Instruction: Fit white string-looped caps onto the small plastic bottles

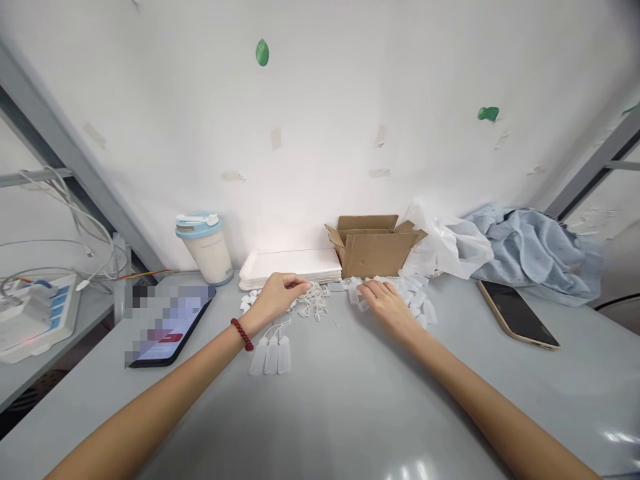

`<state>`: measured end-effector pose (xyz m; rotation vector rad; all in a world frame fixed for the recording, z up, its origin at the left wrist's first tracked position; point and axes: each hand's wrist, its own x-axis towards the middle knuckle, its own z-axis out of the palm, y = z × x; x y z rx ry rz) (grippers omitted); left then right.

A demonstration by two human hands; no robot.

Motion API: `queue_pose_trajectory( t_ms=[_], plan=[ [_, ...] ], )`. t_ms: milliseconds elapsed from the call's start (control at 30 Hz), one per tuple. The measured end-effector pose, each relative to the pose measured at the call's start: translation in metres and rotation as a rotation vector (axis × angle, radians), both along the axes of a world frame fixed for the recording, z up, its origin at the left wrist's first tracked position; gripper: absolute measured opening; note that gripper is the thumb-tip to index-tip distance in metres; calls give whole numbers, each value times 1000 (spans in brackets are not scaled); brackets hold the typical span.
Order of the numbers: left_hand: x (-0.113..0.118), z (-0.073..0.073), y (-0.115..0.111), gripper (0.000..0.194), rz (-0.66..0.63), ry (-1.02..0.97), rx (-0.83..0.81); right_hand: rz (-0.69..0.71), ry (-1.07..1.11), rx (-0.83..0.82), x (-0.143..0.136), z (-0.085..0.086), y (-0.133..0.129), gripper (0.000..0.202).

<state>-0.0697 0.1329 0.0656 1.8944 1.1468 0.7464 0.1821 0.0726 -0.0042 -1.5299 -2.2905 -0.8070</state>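
My left hand, with a dark red bead bracelet at the wrist, is closed in a pinch at the edge of a pile of short white strings. Whatever is between its fingertips is too small to make out. My right hand has its fingers together and curled down into a heap of translucent plastic sleeves; its fingertips are partly hidden among them. Near my left wrist lie several finished-looking translucent tags in a row, with white strings at their tops. Small white pieces lie behind the left wrist.
Behind the piles are a stack of flat white sheets and an open cardboard box. A lidded cup and a phone are left; a plastic bag, blue cloth and another phone are right. A power strip sits far left.
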Motion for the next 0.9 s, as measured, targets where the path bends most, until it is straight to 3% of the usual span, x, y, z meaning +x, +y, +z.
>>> queue_pose_trajectory(
  t_ms=[233, 433, 533, 667, 900],
  plan=[
    [0, 6, -3, 26, -5, 15, -14, 5, 43, 86, -2, 4, -4, 49],
    [13, -6, -28, 20, -378, 155, -112, 24, 181, 63, -4, 6, -5, 49],
    [21, -12, -33, 19, -346, 255, -55, 46, 256, 42, -5, 8, -7, 42],
    [23, -14, -26, 21, -276, 237, -34, 80, 462, -5, -11, 10, -12, 31],
    [9, -8, -25, 24, -210, 1, -116, 230, 829, -144, -37, 19, -32, 23]
  ],
)
